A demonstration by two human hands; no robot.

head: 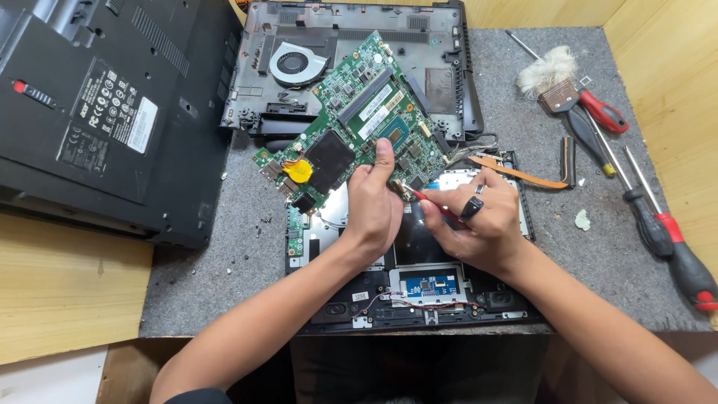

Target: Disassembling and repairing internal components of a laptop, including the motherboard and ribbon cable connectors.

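Motherboard [351, 123] in left hand [372, 200], screwdriver [437, 208] in rt hand [479, 224]

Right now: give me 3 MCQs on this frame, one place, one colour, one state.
1. Where are the spare screwdrivers?
A. On the grey mat, right of the hands
B. On the closed black laptop
C. Inside the fan housing

2. What colour is the coin cell on the green motherboard?
A. Blue
B. Yellow
C. White

3. How is the motherboard held?
A. Flat, screwed into the case
B. Lifted and tilted by the left hand
C. Gripped only by the right hand

Answers: 1 A, they lie on the mat at right; 2 B, yellow disc; 3 B, left-hand fingers grip its edge while the right hand holds a red-handled tool.
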